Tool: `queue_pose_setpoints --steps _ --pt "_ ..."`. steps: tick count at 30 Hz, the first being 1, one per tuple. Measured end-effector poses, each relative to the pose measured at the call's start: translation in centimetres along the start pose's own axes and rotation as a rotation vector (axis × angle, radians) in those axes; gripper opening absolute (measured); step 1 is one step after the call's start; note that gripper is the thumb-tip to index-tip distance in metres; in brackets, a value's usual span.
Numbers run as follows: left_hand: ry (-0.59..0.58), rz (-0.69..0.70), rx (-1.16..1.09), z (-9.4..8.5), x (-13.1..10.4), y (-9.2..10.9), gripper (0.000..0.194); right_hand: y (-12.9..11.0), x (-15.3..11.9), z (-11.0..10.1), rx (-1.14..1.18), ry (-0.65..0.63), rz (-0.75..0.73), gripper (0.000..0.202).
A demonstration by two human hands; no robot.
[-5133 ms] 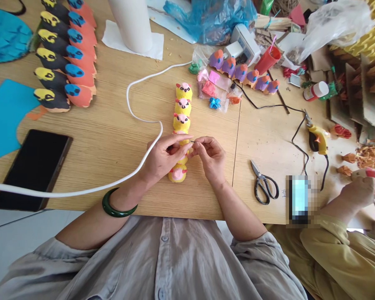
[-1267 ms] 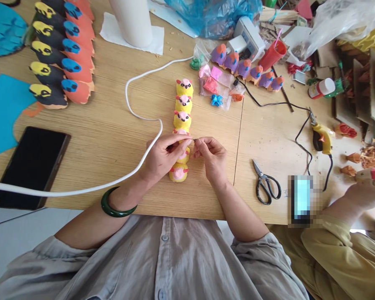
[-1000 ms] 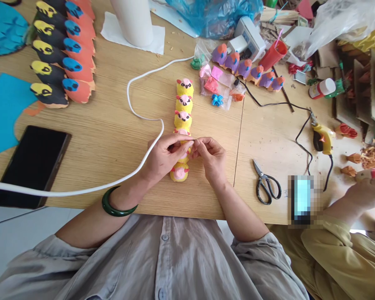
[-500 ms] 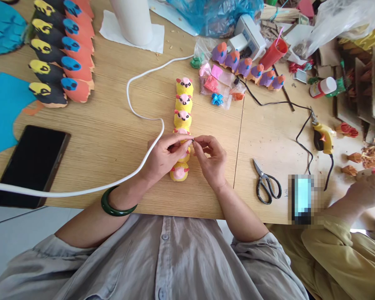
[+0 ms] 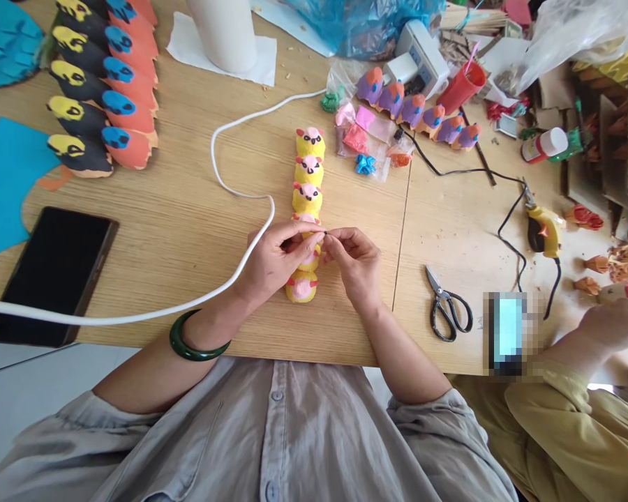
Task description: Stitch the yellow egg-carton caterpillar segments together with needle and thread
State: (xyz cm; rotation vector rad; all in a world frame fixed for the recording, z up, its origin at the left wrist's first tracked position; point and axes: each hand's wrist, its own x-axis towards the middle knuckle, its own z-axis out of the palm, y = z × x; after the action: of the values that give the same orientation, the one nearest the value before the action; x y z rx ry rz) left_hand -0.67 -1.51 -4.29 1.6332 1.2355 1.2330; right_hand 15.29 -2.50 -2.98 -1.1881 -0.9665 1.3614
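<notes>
A tiny black bit of clay (image 5: 325, 233) shows where my two hands' fingertips meet. My left hand (image 5: 275, 258) is closed, its thumb and forefinger pinching the bit from the left. From the right, my right hand (image 5: 360, 268) pinches at it too, thumb against forefinger. Beneath them runs a row of yellow clay animal figures (image 5: 310, 148) with pink faces and red ears. The upper three have black eyes and noses. My fingers partly cover the middle ones, while the lowest figure (image 5: 302, 287) shows a plain pink face.
Small bags of coloured clay (image 5: 356, 138) lie beyond my right hand, near purple figures (image 5: 413, 110). Scissors (image 5: 444, 307) and yellow-handled pliers (image 5: 544, 230) are to the right. A white cable (image 5: 230, 286) crosses above my left forearm. A phone (image 5: 52, 275) lies left. A co-worker's hand (image 5: 612, 324) is far right.
My right hand's fingers have shifted slightly around the black bit, which stays pinched over the row. The co-worker's hand at far right has turned a little.
</notes>
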Motion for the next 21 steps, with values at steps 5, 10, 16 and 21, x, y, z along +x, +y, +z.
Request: queue_pose_setpoints --steps 5,10,16,21 --pt "-0.004 -0.006 0.046 -0.13 -0.10 0.02 0.019 -0.17 -0.04 0.01 -0.020 -0.029 0.036 0.039" --pt "-0.016 -0.019 0.039 -0.14 -0.21 -0.03 0.021 -0.14 0.03 -0.03 -0.042 0.010 -0.017 0.037" --pt "-0.018 -0.019 0.022 -0.05 -0.19 -0.18 0.023 -0.07 0.01 0.06 -0.052 0.026 -0.037 0.039" --pt "-0.018 -0.024 -0.039 0.02 -0.11 -0.08 0.020 -0.08 0.03 0.09 -0.004 0.001 0.009 0.039"
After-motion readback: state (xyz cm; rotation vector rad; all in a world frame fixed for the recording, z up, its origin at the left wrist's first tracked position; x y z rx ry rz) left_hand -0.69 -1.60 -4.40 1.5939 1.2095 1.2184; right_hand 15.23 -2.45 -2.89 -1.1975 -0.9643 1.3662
